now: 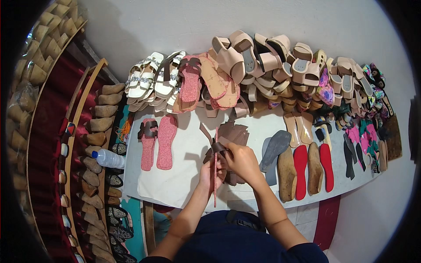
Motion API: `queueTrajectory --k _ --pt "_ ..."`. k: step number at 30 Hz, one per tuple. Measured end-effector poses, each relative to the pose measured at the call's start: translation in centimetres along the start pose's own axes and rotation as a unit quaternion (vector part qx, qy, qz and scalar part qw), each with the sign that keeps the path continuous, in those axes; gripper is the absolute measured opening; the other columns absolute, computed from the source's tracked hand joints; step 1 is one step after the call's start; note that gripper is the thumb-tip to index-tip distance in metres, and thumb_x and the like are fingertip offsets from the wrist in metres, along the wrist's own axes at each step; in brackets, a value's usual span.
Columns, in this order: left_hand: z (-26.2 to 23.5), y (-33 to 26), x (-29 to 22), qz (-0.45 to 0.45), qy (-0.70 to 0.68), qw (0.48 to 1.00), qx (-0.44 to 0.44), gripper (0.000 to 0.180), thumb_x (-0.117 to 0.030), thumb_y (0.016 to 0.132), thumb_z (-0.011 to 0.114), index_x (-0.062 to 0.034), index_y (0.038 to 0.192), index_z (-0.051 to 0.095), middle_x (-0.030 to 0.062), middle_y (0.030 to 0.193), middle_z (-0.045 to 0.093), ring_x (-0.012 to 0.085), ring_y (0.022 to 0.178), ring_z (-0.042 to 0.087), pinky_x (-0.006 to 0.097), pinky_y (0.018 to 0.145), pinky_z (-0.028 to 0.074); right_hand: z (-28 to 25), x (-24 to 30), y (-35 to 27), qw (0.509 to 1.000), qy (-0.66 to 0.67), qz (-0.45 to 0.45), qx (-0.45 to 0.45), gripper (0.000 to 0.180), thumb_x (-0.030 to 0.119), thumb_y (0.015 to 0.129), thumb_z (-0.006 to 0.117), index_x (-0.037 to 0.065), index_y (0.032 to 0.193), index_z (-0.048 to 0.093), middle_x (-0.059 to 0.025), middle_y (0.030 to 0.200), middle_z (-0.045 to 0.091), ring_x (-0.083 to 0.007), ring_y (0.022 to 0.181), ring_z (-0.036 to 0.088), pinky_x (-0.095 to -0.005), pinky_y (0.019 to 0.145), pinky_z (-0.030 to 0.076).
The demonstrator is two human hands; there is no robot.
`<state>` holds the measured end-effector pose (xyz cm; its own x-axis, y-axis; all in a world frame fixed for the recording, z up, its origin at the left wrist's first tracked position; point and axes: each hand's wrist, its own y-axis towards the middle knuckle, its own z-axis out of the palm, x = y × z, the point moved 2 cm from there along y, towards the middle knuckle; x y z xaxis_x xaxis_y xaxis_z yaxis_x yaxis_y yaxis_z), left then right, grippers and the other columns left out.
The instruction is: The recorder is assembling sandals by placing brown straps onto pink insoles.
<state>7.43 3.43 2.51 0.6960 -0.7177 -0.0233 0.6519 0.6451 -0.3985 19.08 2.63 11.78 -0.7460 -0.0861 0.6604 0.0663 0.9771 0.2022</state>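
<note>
**Both hands closed on a pink sole and its brown strap**

We hold a thin pink insole [215,168] edge-on, so that it reads as a narrow red-pink strip running from the middle of the worktop [184,175] back toward its near edge. Our left hand [208,172] is wrapped around it from the left, fingers clenched on the sole. Our right hand [240,161] grips from the other side, closed over the brown strap [218,147] that crosses the sole; held upright like this, both faces of the sole are within reach of the fingers.

Just beyond our hands lies a loose stack of brown cut pieces [233,133], flat, matt and leathery in look. Toward the left edge a speckled pink pair [157,142] lies sole-up, one of them already carrying a dark brown strap. Along the far edge, finished sandals are heaped against the wall: white jewelled sandals [151,81] at the left, beige heeled sandals [263,61] across the middle.

Toward the right edge stand wooden lasts [287,173], smooth and foot-shaped, with glossy red insoles [301,171] between them and a grey sole [274,149] beside. A clear plastic bottle [108,158] lies just off the left edge, over a row of wooden heels.
</note>
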Motion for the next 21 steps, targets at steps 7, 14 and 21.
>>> queueTrajectory --k 7,14,21 --pt "1.0 0.0 0.8 0.094 0.116 0.986 -0.079 0.019 -0.023 0.085 0.04 -0.0084 0.077 0.05 0.0016 0.072 0.054 0.0136 0.064 0.051 0.024 0.06 0.043 0.9 -0.5 -1.1 0.984 0.152 0.088 -0.023 0.02 0.008 0.072 0.055 -0.003 0.089 0.057 -0.017 0.07 0.06 -0.0261 0.063 0.061 -0.0307 0.057 0.047" --pt "0.5 0.0 0.6 0.088 0.104 0.986 -0.093 0.026 -0.022 0.086 0.037 -0.0091 0.064 0.044 0.0052 0.076 0.056 0.0148 0.067 0.052 0.028 0.063 0.044 1.9 -0.9 -1.7 0.977 0.186 0.105 -0.014 0.022 0.007 0.073 0.056 -0.005 0.091 0.055 -0.0142 0.067 0.061 -0.0182 0.06 0.061 -0.0264 0.055 0.047" --pt "-1.5 0.4 -0.2 0.091 0.096 0.99 -0.051 0.023 -0.02 0.086 0.033 -0.0037 0.085 0.049 0.0086 0.082 0.055 0.0182 0.075 0.054 0.03 0.07 0.044 2.9 -0.9 -2.0 0.962 0.242 0.121 -0.02 0.02 0.005 0.072 0.055 -0.004 0.09 0.056 -0.0131 0.066 0.06 -0.0173 0.058 0.059 -0.027 0.055 0.046"
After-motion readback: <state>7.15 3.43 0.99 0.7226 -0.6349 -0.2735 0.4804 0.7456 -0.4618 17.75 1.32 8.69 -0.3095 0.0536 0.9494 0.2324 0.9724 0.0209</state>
